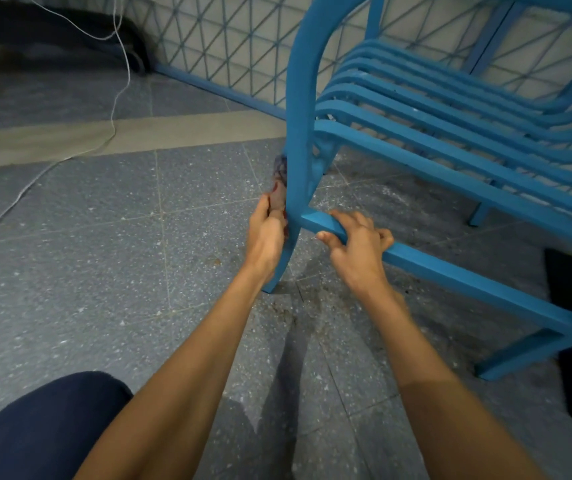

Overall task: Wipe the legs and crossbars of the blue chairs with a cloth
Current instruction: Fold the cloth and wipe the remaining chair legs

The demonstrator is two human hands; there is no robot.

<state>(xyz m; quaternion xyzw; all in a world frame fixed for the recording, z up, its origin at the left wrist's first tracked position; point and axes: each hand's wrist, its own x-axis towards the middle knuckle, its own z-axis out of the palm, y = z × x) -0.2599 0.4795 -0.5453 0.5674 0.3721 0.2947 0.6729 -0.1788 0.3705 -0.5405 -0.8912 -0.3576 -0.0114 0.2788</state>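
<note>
Cloth (278,194) in left hand (265,237) grip against chair leg (298,133), right hand (360,252) grip around crossbar (450,276).

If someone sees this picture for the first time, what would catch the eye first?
The bright blue chair fills the upper right, above a grey speckled floor. In the centre, the left hand holds a dark cloth against the front leg, while the right hand grips the low crossbar beside it.

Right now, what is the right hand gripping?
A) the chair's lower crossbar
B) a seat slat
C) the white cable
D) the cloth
A: the right hand curls round the crossbar next to the leg, while the left hand holds the cloth against that leg.
</note>
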